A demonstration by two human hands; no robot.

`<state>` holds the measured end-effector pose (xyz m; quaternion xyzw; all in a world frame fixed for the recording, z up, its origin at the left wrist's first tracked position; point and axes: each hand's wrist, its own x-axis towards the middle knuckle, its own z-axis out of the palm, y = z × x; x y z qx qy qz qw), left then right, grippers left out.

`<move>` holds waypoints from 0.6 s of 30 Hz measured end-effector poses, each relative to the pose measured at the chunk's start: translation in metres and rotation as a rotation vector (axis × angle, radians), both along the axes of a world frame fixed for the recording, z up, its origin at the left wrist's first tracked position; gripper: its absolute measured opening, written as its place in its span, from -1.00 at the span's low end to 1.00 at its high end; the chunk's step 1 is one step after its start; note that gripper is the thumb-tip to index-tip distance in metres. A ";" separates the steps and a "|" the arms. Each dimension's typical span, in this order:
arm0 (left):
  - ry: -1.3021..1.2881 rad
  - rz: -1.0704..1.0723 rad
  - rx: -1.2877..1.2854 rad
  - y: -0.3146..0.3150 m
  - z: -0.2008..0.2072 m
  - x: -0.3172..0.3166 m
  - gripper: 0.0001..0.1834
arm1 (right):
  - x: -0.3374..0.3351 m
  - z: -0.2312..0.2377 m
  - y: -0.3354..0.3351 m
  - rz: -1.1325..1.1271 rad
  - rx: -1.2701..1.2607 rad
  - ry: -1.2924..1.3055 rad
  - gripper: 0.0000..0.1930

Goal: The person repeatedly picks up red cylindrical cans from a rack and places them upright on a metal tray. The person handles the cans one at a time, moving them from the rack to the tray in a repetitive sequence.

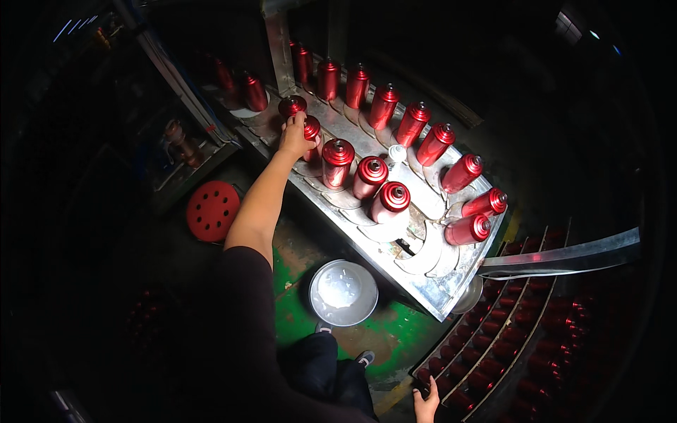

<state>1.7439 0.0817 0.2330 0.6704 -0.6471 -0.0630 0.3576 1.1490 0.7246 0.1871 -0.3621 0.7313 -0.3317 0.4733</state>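
Observation:
My left hand [296,138] reaches across to the near row on the metal conveyor table [430,289]. Its fingers curl round the upper part of a shiny red metal bottle [312,127] with a stepped shoulder. Just beyond that hand is a similar red bottle [292,106]. Closer to me in the same row are more, among them one red bottle [338,161] and a paler-bodied one [391,202]. Low in the picture, my right hand [426,406] has its thumb and fingers apart, beside a rack [486,331] of red cylinders. Nothing shows in its grasp.
Several red bottles [384,106] line the table's far side on crescent-shaped plates [423,257]. A curved metal strip [564,255] juts out at right. Below the table are a grey bucket [343,293] and a red round stool [213,211] with holes. A metal post [279,56] rises behind.

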 end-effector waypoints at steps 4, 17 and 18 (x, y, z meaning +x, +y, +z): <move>0.058 0.041 0.139 0.004 0.011 -0.052 -0.09 | -0.012 0.005 0.003 0.067 0.019 0.139 -0.54; 0.664 -0.212 -0.005 0.207 0.020 -0.206 -0.60 | -0.088 0.048 -0.009 -0.203 -0.002 0.473 -0.29; 0.676 -0.263 0.101 0.237 0.027 -0.242 -0.62 | -0.112 0.046 -0.003 -0.230 -0.054 0.547 -0.30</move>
